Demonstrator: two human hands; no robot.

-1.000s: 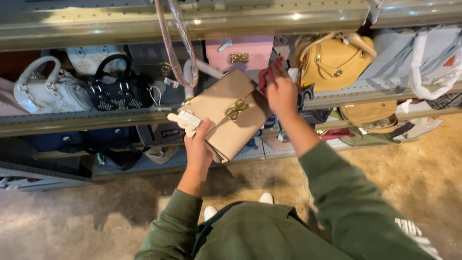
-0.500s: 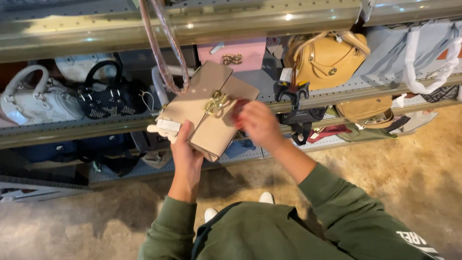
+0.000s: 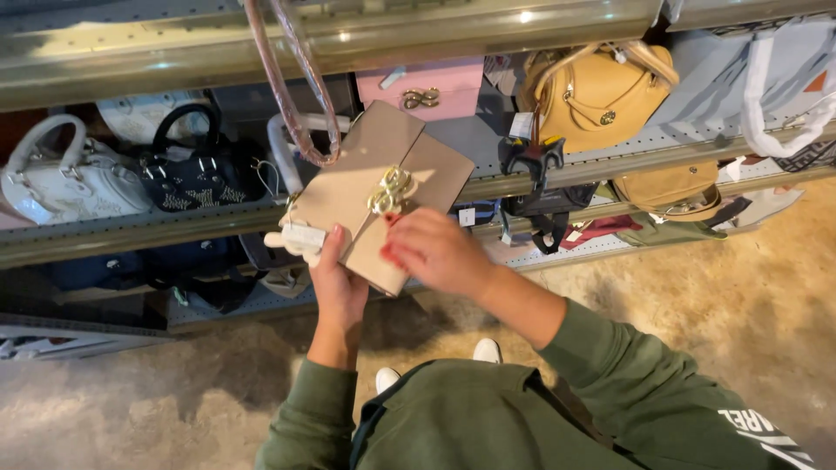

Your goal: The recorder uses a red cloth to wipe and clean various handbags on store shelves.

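A beige flap handbag with a gold clasp is held up in front of the metal shelves. My left hand grips its lower left edge, thumb on the front, next to a white tag. My right hand rests on the bag's lower front, fingertips just below the clasp. The bag's pinkish strap loops upward out of the picture. Green sleeves cover both my arms.
Metal shelves hold a white handbag, a black handbag, a pink bag, a mustard yellow bag, a tan bag and a grey-and-white tote. A concrete floor and my white shoes lie below.
My right hand came down from the upper right edge of the bag to the front below the clasp. The bag tilted and shifted slightly left in view.
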